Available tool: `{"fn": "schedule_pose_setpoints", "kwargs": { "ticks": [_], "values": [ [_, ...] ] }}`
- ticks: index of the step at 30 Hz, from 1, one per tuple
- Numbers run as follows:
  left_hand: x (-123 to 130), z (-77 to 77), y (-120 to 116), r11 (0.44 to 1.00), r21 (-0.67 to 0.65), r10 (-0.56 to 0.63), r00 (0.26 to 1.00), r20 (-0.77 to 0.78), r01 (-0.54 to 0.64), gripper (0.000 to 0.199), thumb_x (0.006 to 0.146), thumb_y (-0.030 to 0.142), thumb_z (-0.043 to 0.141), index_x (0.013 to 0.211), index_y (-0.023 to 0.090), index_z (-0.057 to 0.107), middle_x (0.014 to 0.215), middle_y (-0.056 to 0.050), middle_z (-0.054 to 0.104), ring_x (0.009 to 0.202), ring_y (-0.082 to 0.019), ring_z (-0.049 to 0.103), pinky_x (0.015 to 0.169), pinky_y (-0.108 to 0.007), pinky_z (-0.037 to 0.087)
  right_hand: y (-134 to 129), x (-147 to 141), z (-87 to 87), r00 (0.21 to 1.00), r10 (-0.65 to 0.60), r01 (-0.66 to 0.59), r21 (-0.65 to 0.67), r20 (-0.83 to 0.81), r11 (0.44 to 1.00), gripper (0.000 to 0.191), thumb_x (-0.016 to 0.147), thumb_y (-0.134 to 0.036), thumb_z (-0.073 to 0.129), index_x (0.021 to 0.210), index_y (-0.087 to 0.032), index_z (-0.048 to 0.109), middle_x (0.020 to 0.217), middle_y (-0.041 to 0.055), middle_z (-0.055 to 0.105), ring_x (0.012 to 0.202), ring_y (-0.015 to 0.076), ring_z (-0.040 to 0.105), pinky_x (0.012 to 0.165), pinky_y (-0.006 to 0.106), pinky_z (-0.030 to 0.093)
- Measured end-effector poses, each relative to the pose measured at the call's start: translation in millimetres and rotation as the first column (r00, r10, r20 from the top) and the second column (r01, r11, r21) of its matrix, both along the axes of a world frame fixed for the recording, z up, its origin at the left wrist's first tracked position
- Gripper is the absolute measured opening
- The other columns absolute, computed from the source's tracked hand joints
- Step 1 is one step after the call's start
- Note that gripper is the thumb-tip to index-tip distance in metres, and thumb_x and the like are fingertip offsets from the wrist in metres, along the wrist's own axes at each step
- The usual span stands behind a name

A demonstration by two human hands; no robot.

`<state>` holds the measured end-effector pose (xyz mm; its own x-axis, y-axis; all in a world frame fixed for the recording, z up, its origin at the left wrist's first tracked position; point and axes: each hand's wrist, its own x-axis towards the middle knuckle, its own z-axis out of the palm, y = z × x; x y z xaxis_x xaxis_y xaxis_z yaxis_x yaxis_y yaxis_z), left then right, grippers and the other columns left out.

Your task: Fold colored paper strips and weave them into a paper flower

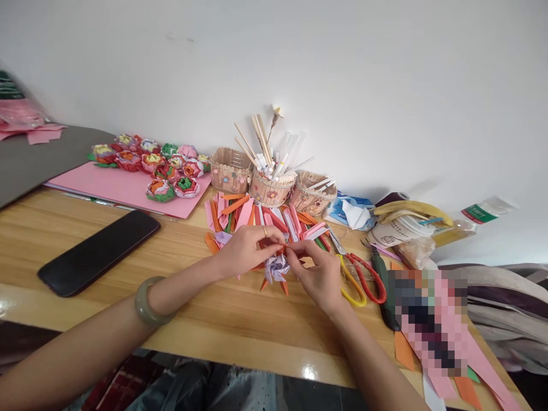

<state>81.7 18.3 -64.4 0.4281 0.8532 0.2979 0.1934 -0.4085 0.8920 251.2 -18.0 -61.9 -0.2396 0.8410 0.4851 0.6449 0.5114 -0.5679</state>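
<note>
Between my hands is a partly built paper flower (277,267), with a lilac centre and orange pointed pieces sticking out round it. My left hand (248,248) pinches its upper left edge, where a bit of orange paper shows at the fingertips. From the other side, the thumb and forefinger of my right hand (314,271) close on the same edge. The fingertips of both hands nearly meet and hide part of the flower. Just behind them lies a pile of folded paper strips (244,211) in pink, orange, green and lilac.
Several finished paper flowers (158,165) sit on pink card (85,180) at the left. A black phone (100,251) lies nearer. Behind stand small baskets (273,191), one with sticks. Scissors (368,279), a lidded cup (400,231) and paper strips (436,382) are at right.
</note>
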Motion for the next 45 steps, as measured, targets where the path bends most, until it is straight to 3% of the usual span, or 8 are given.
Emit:
{"fn": "schedule_pose_setpoints", "kwargs": {
  "ticks": [5,12,16,20,29,35,39,45],
  "values": [
    [-1,0.7,7,0.932,-0.342,-0.086,0.990,0.109,0.119,0.014,0.064,0.022,0.066,0.073,0.013,0.059,0.069,-0.001,0.063,0.065,-0.011,0.058,0.062,-0.024,0.047,-1,-2,4.9,0.994,-0.024,0.021,-0.030,-0.104,0.999,0.007,0.077,-0.018,0.054,0.074,-0.017,0.061,0.067,0.0022,0.065,0.058,0.0116,0.058,0.058,0.023,0.047],
    [-1,0.8,11,0.937,-0.340,-0.027,0.989,0.144,0.075,0.012,0.061,0.020,0.068,0.063,0.012,0.059,0.062,0.000,0.061,0.060,-0.010,0.056,0.060,-0.023,0.046,9,0,7.1,0.909,-0.044,-0.170,-0.464,-0.415,0.869,0.015,0.072,-0.030,0.062,0.073,-0.015,0.061,0.069,0.0044,0.067,0.061,0.0150,0.062,0.057,0.025,0.050],
    [1,0.0,8,0.946,-0.322,0.010,0.992,0.123,0.031,0.009,0.064,0.018,0.065,0.061,0.013,0.058,0.061,0.000,0.061,0.058,-0.010,0.056,0.055,-0.022,0.046,4,1,1.8,0.990,-0.017,-0.010,-0.188,-0.140,0.982,0.009,0.077,-0.024,0.057,0.074,-0.017,0.063,0.069,0.0037,0.067,0.060,0.0140,0.061,0.059,0.025,0.049],
    [2,0.6,3,0.977,-0.211,0.059,0.994,0.095,-0.037,0.009,0.064,0.014,0.060,0.058,0.014,0.054,0.059,0.002,0.057,0.056,-0.008,0.053,0.053,-0.019,0.043,1,2,-2.8,0.996,0.013,-0.024,0.134,0.083,0.991,0.009,0.078,-0.018,0.055,0.080,-0.019,0.064,0.070,0.0036,0.068,0.061,0.0133,0.061,0.059,0.024,0.047],
    [-1,12.6,4,0.894,-0.411,-0.046,0.950,0.309,0.177,0.012,0.070,0.018,0.055,0.081,0.014,0.060,0.076,-0.001,0.061,0.067,-0.011,0.058,0.066,-0.025,0.047,3,3,1.8,0.997,0.041,-0.033,0.103,-0.073,0.994,0.008,0.080,-0.017,0.055,0.084,-0.021,0.061,0.078,0.0027,0.066,0.070,0.0154,0.062,0.065,0.028,0.049],
    [1,4.6,8,0.968,-0.250,0.039,0.964,0.263,0.029,0.013,0.069,0.026,0.064,0.071,0.014,0.061,0.074,-0.002,0.061,0.071,-0.013,0.056,0.069,-0.027,0.045,5,2,4.1,0.993,-0.073,0.094,0.224,-0.097,0.970,0.007,0.077,-0.020,0.060,0.083,-0.021,0.061,0.085,0.0050,0.061,0.080,0.0186,0.056,0.072,0.033,0.046],
    [0,1.2,7,0.996,-0.014,0.088,0.977,0.196,-0.087,0.006,0.073,0.022,0.061,0.071,0.016,0.062,0.080,-0.003,0.060,0.080,-0.015,0.056,0.078,-0.030,0.043,4,-2,9.7,0.958,-0.127,0.080,-0.183,-0.256,0.980,0.017,0.081,-0.034,0.054,0.075,-0.018,0.060,0.067,0.0008,0.056,0.060,0.0128,0.050,0.054,0.025,0.041],
    [2,-5.2,4,0.998,0.047,0.029,0.987,0.160,-0.037,0.004,0.076,0.019,0.058,0.073,0.017,0.058,0.079,-0.002,0.058,0.079,-0.014,0.054,0.073,-0.027,0.042,5,-5,11.9,0.883,-0.132,-0.173,-0.573,-0.451,0.801,0.025,0.071,-0.039,0.063,0.069,-0.014,0.060,0.058,-0.0024,0.051,0.048,0.0076,0.041,0.044,0.020,0.031]
  ]
}}
